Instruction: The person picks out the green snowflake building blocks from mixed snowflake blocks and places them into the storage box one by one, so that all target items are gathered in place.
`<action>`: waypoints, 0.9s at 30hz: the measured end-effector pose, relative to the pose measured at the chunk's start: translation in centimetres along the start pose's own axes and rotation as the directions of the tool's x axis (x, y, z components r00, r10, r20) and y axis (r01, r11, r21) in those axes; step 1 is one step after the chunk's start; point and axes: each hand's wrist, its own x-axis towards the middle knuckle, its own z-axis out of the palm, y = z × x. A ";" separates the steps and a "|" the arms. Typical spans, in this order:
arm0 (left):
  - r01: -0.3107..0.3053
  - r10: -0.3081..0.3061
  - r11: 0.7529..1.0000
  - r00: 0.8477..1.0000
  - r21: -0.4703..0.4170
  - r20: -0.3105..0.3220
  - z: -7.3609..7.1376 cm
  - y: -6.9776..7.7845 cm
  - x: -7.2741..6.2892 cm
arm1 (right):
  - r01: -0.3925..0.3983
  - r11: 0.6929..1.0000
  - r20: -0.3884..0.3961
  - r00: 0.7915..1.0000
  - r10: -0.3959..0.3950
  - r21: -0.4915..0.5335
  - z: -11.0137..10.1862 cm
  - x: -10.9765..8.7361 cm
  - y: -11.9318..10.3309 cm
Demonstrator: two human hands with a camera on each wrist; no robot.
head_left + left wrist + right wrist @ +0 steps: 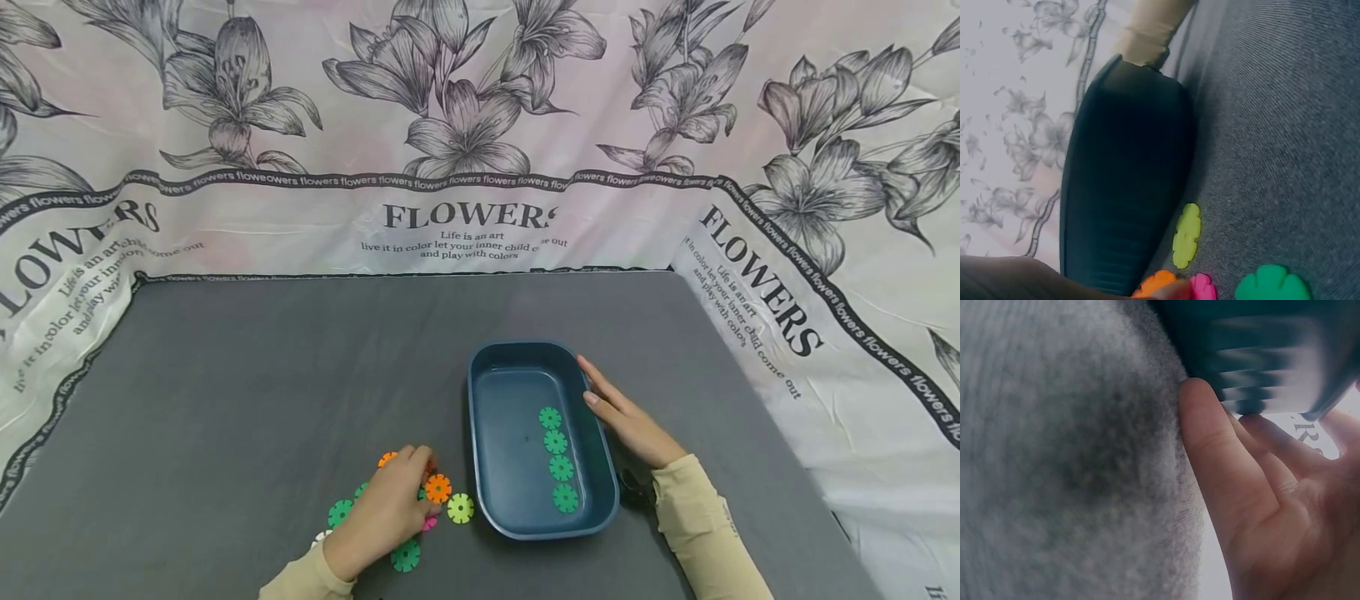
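Note:
A blue plastic tray (491, 500) stands on the grey table; inside it several green notched discs (561, 468) lie in a column along the right. My right hand (633, 425) rests against the tray's right wall with its fingers extended, also seen in the right wrist view (1272, 487). Left of the tray, my left hand (386, 508) reaches down into a loose group of notched discs, thumb and fingers apart. An orange disc (438, 488) shows by its fingertips, and a pink disc (429, 523) by its thumb. Whether the fingers pinch one is hidden.
A yellow-green disc (461, 508) lies between the left hand and the tray. Green discs (406, 556) lie around the left hand. A small dark object (636, 490) sits beside the right wrist. Flower-printed cloth (465, 225) borders the table's back and sides.

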 end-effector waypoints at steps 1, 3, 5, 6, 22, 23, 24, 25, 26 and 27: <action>0.008 -0.008 0.999 1.000 -0.033 0.008 -0.1 -0.1 0.0 | -0.001 1.000 0.000 1.000 0.001 0.001 0.0 0.0 0.0; 0.016 -0.013 0.995 0.999 -0.097 0.032 -0.3 -0.2 0.0 | -0.005 1.000 -0.002 1.000 0.005 -0.001 0.0 0.0 -0.1; 0.015 -0.005 0.988 0.998 -0.154 0.069 -0.7 -0.4 0.0 | -0.007 1.000 -0.004 1.000 0.007 -0.003 -0.1 0.0 -0.1; 0.015 0.000 0.985 0.996 -0.173 0.086 -1.0 -0.5 0.0 | -0.009 1.000 -0.004 1.000 0.009 -0.001 -0.1 0.0 -0.1; 0.215 -0.140 0.871 0.971 -0.443 0.194 -8.2 -1.4 4.1 | -0.006 1.000 -0.012 1.000 0.006 -0.005 -0.1 -0.1 0.0; 0.220 -0.147 0.857 0.971 -0.466 0.188 -8.6 -1.1 4.7 | -0.009 1.000 -0.012 1.000 0.009 -0.003 -0.1 -0.1 0.0; 0.227 -0.156 0.841 0.971 -0.491 0.181 -8.9 -0.9 5.4 | -0.011 1.000 -0.012 1.000 0.011 -0.004 -0.1 0.0 0.0; 0.230 -0.161 0.825 0.971 -0.516 0.177 -9.2 -0.6 6.1 | -0.012 1.000 -0.012 1.000 0.012 -0.003 -0.1 0.0 -0.1; 0.234 -0.167 0.811 0.971 -0.536 0.171 -9.4 -0.3 6.8 | -0.014 1.000 -0.010 1.000 0.014 -0.002 0.0 0.0 -0.1; 0.243 -0.177 0.796 0.969 -0.555 0.170 -9.6 0.0 7.5 | -0.014 1.000 -0.009 1.000 0.014 -0.002 0.0 0.0 -0.1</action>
